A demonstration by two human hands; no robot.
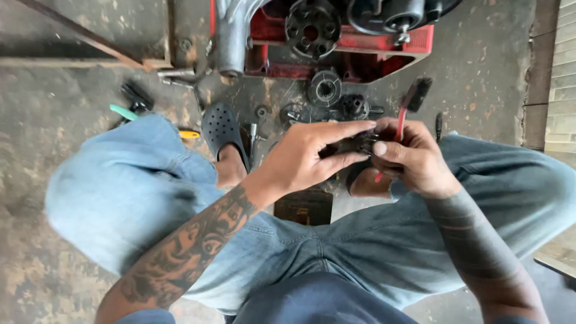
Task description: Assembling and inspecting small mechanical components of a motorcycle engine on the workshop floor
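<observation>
Item: small dark toothed metal part, grimy, partly hidden; held above the knees between left hand and right hand, both clamped on it. Red-handled brush also gripped by right hand.

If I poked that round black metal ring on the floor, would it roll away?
Probably not. The ring lies flat on the concrete floor, so it would likely slide, not roll. It looks like thick metal, so probably heavy and stiff. Its dark, maybe greasy surface might be slippery.

Red plastic brush — rough, stained concrete floor
</observation>
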